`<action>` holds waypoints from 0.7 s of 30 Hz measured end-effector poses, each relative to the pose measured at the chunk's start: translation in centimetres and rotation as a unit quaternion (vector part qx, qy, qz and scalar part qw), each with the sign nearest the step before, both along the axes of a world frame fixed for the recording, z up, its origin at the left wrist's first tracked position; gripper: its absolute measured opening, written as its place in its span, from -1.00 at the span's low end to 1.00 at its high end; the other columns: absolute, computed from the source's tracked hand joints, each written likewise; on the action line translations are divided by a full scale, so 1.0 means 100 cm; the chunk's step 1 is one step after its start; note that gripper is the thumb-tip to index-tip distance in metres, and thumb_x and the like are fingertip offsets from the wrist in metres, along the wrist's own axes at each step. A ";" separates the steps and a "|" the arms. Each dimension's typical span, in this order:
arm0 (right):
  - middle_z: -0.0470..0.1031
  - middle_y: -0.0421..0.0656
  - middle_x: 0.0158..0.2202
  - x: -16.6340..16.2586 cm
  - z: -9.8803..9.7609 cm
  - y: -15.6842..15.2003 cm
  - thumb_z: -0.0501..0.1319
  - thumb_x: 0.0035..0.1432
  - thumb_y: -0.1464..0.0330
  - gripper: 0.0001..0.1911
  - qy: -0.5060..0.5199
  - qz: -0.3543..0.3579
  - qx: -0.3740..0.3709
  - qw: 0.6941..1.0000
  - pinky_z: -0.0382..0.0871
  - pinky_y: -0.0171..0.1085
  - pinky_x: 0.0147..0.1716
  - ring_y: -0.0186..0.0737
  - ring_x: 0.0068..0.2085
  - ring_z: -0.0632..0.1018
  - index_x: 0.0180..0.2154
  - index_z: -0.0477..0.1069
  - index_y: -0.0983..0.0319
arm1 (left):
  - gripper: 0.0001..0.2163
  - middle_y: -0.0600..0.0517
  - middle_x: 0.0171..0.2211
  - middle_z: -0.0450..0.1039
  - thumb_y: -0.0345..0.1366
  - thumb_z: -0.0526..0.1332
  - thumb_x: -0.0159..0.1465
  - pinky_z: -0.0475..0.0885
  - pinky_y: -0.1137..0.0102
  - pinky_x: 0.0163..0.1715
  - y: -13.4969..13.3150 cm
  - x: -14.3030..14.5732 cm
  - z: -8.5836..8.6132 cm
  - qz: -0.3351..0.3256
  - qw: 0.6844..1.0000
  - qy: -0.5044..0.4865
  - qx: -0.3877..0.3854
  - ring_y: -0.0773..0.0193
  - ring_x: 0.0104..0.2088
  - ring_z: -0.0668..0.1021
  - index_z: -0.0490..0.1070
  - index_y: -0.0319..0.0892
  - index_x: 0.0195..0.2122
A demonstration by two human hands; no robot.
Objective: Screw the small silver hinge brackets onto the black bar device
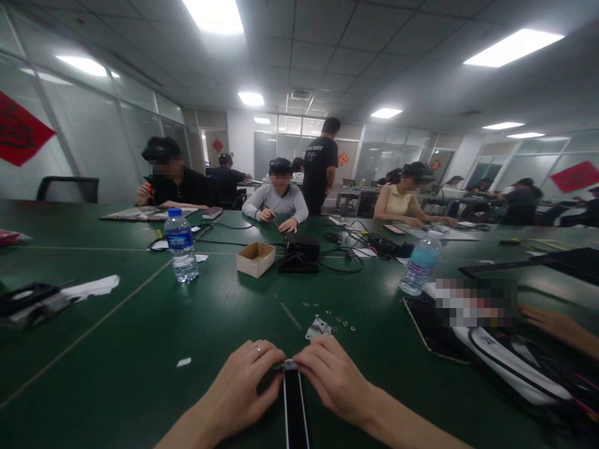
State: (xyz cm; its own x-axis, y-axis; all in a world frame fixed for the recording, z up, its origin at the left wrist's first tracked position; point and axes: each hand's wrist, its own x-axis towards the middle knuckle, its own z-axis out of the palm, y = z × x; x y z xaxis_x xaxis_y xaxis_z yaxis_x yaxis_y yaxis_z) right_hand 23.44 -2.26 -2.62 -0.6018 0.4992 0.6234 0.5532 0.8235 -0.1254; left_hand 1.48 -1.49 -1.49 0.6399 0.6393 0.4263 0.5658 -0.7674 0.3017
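Observation:
A long black bar with silver edges (294, 411) points away from me on the green table, its near end running out of view. My left hand (246, 380) has its fingertips closed at the left of the bar's far end. From the other side, my right hand (334, 377) closes its fingers on the same end. Between the fingertips shows a small silver end piece (290, 364); the fingers partly cover it. Just beyond my right hand lies a metal plate with holes (318, 328). Several small nuts or washers (345, 323) are scattered beside it.
An open cardboard box (255, 260) and a black device (299, 252) stand ahead. Water bottles rise at left (181, 246) and right (421, 265). A phone (433, 330) lies at right, near another person's hand (556, 327). Cables (374, 243) lie beyond. Several people sit across the table.

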 end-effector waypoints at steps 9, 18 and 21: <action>0.43 -0.05 -0.24 0.011 -0.002 0.010 0.00 0.26 0.52 -0.76 0.063 -0.041 -0.068 0.995 0.40 -0.10 -0.20 -0.11 -0.19 0.41 -0.08 0.32 0.24 | -0.82 -0.03 -0.22 0.45 -0.40 0.04 0.27 0.38 0.33 -0.24 0.000 0.000 0.004 0.013 1.000 0.009 -0.025 0.18 -0.23 0.49 0.35 -0.13 -0.15; 0.41 -0.10 -0.23 0.013 0.004 0.009 0.00 0.32 0.46 -0.82 0.035 0.009 -0.177 0.984 0.37 -0.18 -0.15 -0.18 -0.17 0.40 -0.16 0.36 0.22 | -0.83 -0.01 -0.26 0.44 -0.42 0.04 0.25 0.35 0.34 -0.28 0.000 -0.002 0.002 0.046 0.996 0.047 -0.054 0.20 -0.29 0.49 0.37 -0.14 -0.20; 0.42 -0.11 -0.26 0.015 0.001 0.011 0.02 0.34 0.42 -0.83 0.031 0.017 -0.186 0.982 0.37 -0.19 -0.17 -0.19 -0.19 0.41 -0.18 0.37 0.23 | -0.84 0.01 -0.29 0.44 -0.42 0.04 0.24 0.34 0.35 -0.31 0.001 -0.001 0.002 0.047 0.996 0.056 -0.055 0.21 -0.32 0.48 0.37 -0.14 -0.23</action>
